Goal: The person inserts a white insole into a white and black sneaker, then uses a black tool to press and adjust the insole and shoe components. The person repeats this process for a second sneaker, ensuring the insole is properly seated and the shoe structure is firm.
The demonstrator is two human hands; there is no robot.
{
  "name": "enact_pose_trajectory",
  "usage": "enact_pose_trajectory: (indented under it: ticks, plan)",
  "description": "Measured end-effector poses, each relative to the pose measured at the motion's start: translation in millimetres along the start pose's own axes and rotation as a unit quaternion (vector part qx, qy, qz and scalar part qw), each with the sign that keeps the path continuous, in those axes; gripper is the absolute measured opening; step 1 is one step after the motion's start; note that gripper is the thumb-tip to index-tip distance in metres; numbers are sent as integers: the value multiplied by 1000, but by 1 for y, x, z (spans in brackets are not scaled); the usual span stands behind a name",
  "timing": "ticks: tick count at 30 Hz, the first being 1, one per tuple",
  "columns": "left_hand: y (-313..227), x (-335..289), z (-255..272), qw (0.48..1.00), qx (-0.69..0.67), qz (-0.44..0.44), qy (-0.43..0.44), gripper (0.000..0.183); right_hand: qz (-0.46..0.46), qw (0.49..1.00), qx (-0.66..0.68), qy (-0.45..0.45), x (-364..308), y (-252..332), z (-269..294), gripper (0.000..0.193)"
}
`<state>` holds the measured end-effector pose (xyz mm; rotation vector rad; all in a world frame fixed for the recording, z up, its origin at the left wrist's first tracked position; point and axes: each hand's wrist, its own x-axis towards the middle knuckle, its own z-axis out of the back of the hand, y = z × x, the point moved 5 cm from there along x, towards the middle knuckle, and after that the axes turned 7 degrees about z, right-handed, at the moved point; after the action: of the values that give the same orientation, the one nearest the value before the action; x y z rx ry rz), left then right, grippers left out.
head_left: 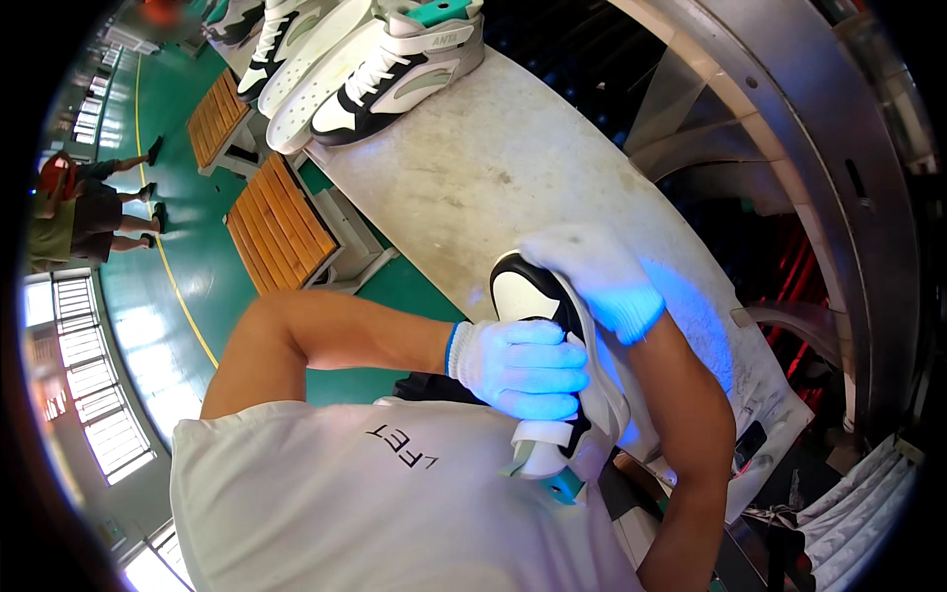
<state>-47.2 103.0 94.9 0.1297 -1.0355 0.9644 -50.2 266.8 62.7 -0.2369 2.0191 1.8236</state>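
A black and white sneaker point(523, 292) with a pale sole is held on its side close to my shirt, its toe pointing away from me. My left hand point(523, 367), in a white knit glove, wraps its fingers across the shoe's upper at the laces. On the sole side near the toe, my gloved right hand point(597, 281) grips the shoe; its fingertips are partly hidden or blurred. A teal block point(564, 485) shows in the shoe's ankle opening, just past the white strap. Blue light falls on both gloves.
A long pale worktable point(454, 168) runs along the right. Finished-looking sneakers point(395, 84) and loose white soles point(296, 113) stand at its far end. A machine opening point(779, 266) glows red beyond it. Wooden slatted platforms point(278, 222) sit on the green floor; people point(94, 207) are far left.
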Motion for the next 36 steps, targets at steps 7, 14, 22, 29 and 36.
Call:
enact_pose_trajectory:
  ticks: [7, 14, 22, 29, 36]
  plan:
    - [7, 10, -4, 997, -3, 58, 48, 59, 86, 987, -42, -129, -17, -3, 25, 40]
    - [83, -6, 58, 908, -132, 393, -65, 78, 181, 885, 10, -429, -272, -85, 16, 120]
    - [75, -30, -1, 705, -530, 470, 32, 50, 218, 846, 117, -473, -230, -145, 17, 58]
    - [80, -40, 12, 562, -420, 708, -82, 47, 291, 845, 57, -444, -208, -117, 33, 92]
    - [-10, 69, 8, 906, 108, 339, 228, 106, 282, 883, 42, -372, -220, -110, 29, 156]
